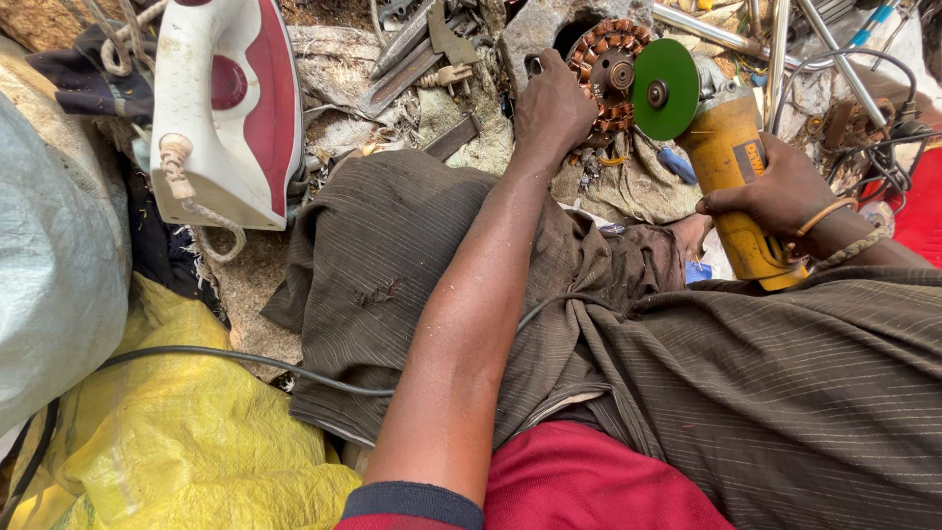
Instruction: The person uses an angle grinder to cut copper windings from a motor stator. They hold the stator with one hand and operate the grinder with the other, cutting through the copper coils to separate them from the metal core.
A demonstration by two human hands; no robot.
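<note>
My right hand grips the yellow body of an angle grinder, whose green disc sits against a round motor stator with copper windings. My left hand reaches forward over my knee and presses on the left side of that stator, steadying it on the ground. Both forearms stretch over my brown striped trousers. The grinder's black cable runs across my lap to the left.
A white and red clothes iron with a frayed cord stands at the upper left. Scrap metal bars and tools lie behind the stator, metal rods at the upper right. A yellow sack and a grey sack lie left.
</note>
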